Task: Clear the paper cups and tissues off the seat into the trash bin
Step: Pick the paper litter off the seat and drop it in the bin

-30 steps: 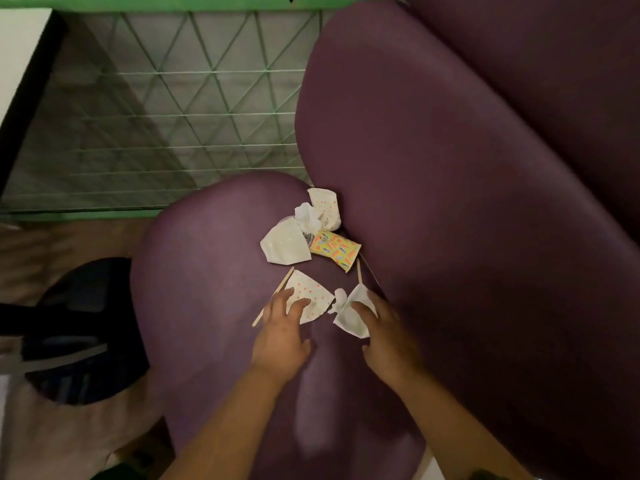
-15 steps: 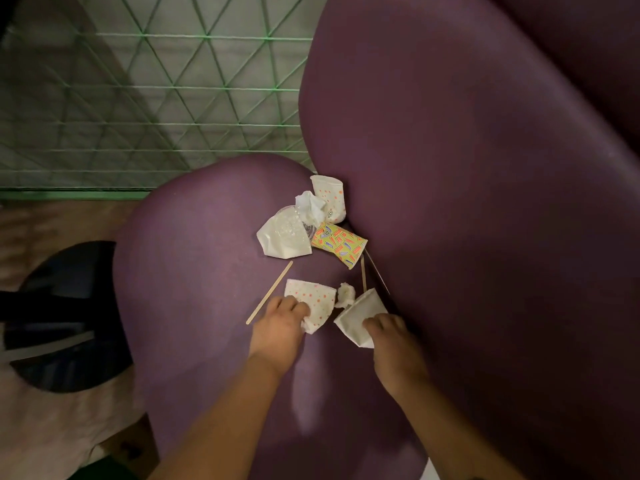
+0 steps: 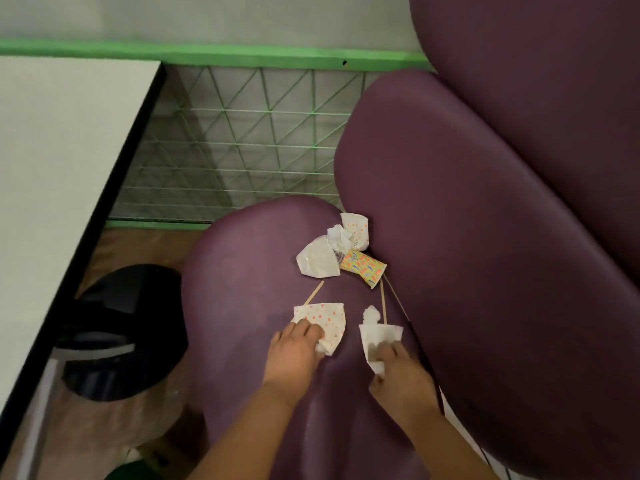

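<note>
Presently: left hand (image 3: 294,355) fingers pinching dotted cup (image 3: 322,322); right hand (image 3: 401,372) fingers pinching plain cup (image 3: 379,337); trash bin (image 3: 121,327) lies left.

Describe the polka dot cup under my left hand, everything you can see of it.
The dotted paper cup is white paper with orange-pink dots, crushed flat rather than round. It lies on its side on the purple seat, near the front of the litter. The left hand has its fingertips closed on the cup's lower edge. A wooden stir stick slants away from its upper left corner. Whether anything is inside cannot be told.
</note>
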The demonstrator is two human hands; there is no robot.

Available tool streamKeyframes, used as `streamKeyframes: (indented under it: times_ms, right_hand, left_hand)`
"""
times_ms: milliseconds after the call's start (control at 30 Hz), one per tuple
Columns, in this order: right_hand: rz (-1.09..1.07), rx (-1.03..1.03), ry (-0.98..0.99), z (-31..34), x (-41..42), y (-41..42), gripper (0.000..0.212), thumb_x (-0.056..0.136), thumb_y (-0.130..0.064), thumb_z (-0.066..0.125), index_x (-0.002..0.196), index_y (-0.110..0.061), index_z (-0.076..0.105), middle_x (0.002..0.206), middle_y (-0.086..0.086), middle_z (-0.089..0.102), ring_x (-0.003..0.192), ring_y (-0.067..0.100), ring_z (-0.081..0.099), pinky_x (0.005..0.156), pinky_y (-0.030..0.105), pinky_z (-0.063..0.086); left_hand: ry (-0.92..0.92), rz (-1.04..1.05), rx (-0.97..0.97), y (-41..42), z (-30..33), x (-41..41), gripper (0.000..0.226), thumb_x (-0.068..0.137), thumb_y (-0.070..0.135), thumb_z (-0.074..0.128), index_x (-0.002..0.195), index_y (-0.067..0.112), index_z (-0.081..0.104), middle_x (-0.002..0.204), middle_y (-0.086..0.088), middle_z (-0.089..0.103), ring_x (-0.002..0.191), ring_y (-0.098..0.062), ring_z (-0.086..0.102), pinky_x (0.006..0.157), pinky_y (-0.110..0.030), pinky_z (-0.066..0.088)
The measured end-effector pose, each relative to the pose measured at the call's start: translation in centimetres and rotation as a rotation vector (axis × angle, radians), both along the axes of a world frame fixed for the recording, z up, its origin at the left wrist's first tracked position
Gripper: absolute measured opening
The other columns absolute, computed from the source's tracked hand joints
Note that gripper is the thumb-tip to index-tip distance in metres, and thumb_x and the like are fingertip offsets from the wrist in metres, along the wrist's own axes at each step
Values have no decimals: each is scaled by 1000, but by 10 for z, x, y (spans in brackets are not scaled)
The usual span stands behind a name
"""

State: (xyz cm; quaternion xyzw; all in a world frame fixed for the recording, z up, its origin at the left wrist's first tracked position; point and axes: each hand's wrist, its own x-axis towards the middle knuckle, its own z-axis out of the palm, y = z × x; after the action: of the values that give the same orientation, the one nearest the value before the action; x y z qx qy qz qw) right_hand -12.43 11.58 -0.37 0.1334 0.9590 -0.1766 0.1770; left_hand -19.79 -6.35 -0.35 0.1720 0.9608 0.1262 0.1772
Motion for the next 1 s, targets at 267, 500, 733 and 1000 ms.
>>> streamKeyframes:
  times_ms: [267, 500, 733, 1000]
  right_hand:
    - [25, 24, 157, 94, 31, -69, 21, 80, -22, 53, 98, -18, 44, 104, -1, 48, 96, 23, 52, 65, 30, 32]
    - [79, -37, 269, 154, 101, -140, 28, 74, -21, 59, 99, -17, 46, 101, 2, 49, 96, 30, 54, 69, 35, 40]
    - [197, -91, 299, 177, 188, -224, 28, 72, -19, 60, 92, -18, 40, 96, 2, 47, 93, 33, 55, 66, 35, 38]
    - [472, -93, 146, 173, 250, -308, 33, 75, -22, 59, 101, -19, 39, 105, 1, 49, 98, 28, 55, 67, 30, 36]
  left_hand:
    - [177, 83, 151, -62, 95, 54, 29, 89, 33, 55, 115, 20, 54, 116, 4, 52, 107, -21, 50, 89, -33, 41]
    - [246, 113, 171, -138, 164, 143, 31, 89, 30, 55, 119, 22, 51, 121, 3, 50, 109, -20, 48, 92, -33, 41]
    - [257, 218, 186, -230, 193, 257, 34, 92, 28, 53, 125, 21, 48, 130, 3, 47, 113, -17, 46, 93, -29, 41]
    - [132, 460, 121, -318, 173, 364, 32, 95, 31, 47, 127, 26, 48, 131, 7, 45, 115, -14, 46, 95, -26, 42]
